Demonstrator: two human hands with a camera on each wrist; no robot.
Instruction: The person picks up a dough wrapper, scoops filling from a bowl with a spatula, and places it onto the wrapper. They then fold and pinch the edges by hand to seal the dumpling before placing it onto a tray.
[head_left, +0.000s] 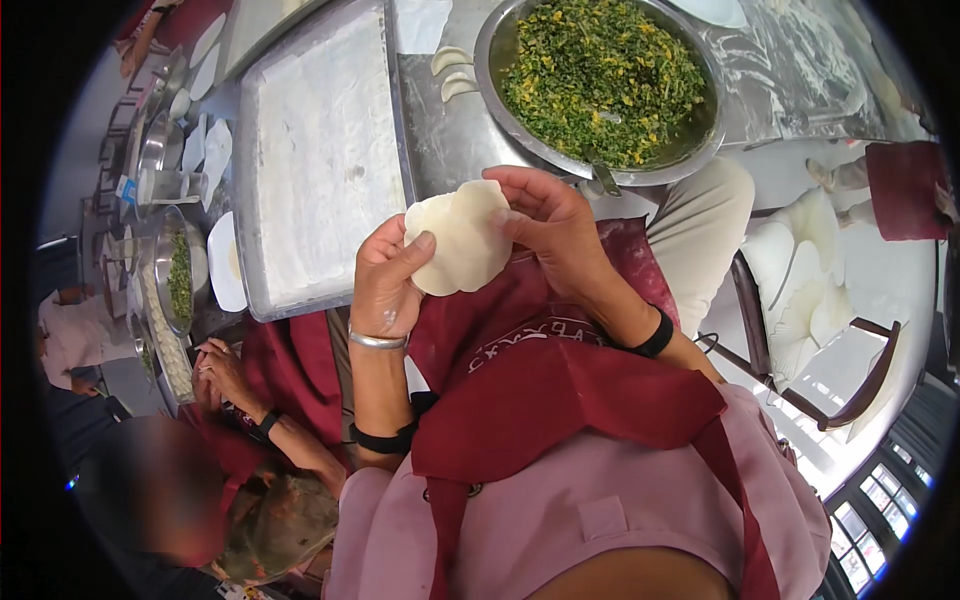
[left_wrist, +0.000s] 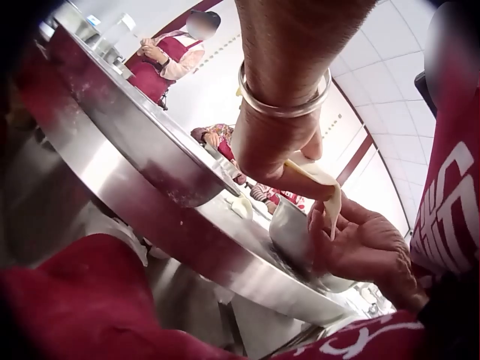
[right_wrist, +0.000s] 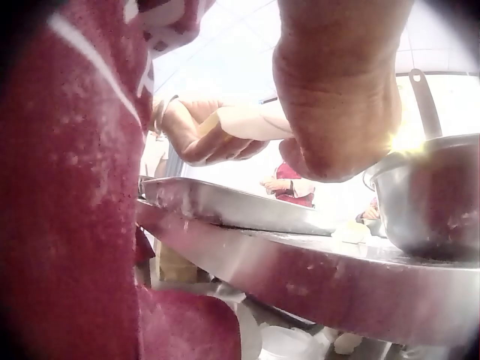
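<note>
Two thin, pale dough wrappers (head_left: 458,245), overlapping each other, are held up between both hands over the apron. My left hand (head_left: 388,272) pinches the left edge, its thumb lying on top of the dough. On the opposite side my right hand (head_left: 553,222) holds the edge between thumb and fingers. Seen from the left wrist, a wrapper (left_wrist: 319,174) hangs with its edge drooping between the hands. Beyond the right hand stands a metal bowl (head_left: 652,179) of chopped green and yellow filling (head_left: 600,80), with a utensil handle (head_left: 606,180) at its near rim.
A large floured metal tray (head_left: 320,160) lies at the table's left. Two folded dumplings (head_left: 453,60) sit between tray and bowl. Another person's hands (head_left: 222,372) work close at my left. A chair (head_left: 850,385) stands at the right.
</note>
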